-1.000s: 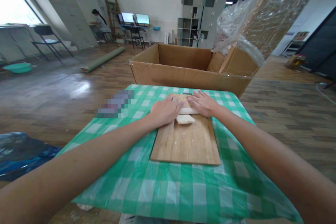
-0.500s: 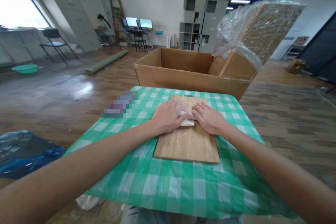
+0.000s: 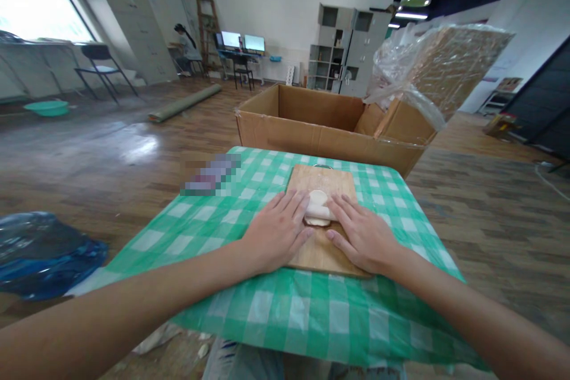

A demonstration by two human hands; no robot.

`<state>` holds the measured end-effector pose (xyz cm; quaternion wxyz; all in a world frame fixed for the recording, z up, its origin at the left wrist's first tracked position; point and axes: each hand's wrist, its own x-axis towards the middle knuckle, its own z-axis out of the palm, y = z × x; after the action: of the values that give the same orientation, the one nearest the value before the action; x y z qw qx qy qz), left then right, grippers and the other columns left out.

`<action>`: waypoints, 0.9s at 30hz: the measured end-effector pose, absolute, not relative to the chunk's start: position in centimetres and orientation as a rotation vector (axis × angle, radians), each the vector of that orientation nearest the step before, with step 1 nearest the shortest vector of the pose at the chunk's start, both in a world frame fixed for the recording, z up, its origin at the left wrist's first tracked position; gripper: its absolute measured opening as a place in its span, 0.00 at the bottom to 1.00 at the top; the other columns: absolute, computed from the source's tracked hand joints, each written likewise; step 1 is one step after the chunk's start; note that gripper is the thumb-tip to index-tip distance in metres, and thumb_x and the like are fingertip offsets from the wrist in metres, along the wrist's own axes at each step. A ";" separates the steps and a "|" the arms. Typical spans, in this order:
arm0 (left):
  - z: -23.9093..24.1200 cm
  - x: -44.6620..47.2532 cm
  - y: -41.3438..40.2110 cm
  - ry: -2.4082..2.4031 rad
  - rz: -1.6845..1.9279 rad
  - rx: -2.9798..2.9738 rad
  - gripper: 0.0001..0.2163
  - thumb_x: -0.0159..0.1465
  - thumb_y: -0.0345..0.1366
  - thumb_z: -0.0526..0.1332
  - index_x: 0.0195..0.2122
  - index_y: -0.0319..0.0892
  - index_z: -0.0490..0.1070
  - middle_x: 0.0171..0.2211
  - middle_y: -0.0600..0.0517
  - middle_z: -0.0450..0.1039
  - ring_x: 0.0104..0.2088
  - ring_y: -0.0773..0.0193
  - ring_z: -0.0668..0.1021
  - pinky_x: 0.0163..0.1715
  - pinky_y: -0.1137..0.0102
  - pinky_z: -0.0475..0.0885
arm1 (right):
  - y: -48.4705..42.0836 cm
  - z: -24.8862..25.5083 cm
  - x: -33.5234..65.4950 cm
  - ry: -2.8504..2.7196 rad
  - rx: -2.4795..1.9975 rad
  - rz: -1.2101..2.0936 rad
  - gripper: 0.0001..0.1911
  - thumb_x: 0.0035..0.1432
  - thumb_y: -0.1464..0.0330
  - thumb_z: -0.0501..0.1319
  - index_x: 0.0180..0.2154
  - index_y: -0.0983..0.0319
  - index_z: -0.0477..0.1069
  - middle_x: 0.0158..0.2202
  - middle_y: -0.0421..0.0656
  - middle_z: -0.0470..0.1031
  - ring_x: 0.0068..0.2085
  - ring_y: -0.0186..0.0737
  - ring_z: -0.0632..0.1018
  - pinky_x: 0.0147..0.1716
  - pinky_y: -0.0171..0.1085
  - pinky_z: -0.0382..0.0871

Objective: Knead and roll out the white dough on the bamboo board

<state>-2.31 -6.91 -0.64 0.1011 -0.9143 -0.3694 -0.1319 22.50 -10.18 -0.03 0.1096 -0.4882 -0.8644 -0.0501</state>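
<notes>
A pale rolling pin lies crosswise over a flat piece of white dough on a wooden cutting board. Dough shows both beyond the pin and on its near side. My left hand rests on the pin's left end, fingers stretched forward and lying flat. On the right end lies my right hand, its fingers also straight and the thumb apart. The fingers of both hands cover the pin's ends, so only its middle shows. Both palms are over the near half of the board.
A green-and-white checked cloth covers the table. At its left edge lies a blurred-out item. A large open cardboard box stands behind the table, with a plastic-wrapped panel. A blue plastic bag is at the left.
Both hands have drawn back toward me along the board, and the rolling pin has come with them. More of the dough now shows beyond the pin. The view has shifted slightly.
</notes>
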 end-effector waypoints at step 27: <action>0.3 -4.6 -10.4 -1.067 -0.317 -2.817 0.32 0.75 0.51 0.45 0.74 0.37 0.51 0.73 0.41 0.54 0.73 0.51 0.57 0.71 0.54 0.55 | -12.9 0.8 23.6 -2.637 -1.240 -0.038 0.40 0.72 0.49 0.51 0.75 0.59 0.44 0.75 0.47 0.50 0.74 0.54 0.54 0.71 0.58 0.55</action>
<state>-4.55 -10.38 0.34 0.0565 -0.9285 -0.3517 -0.1046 23.61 -12.91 0.79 0.1133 -0.4226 -0.8991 -0.0131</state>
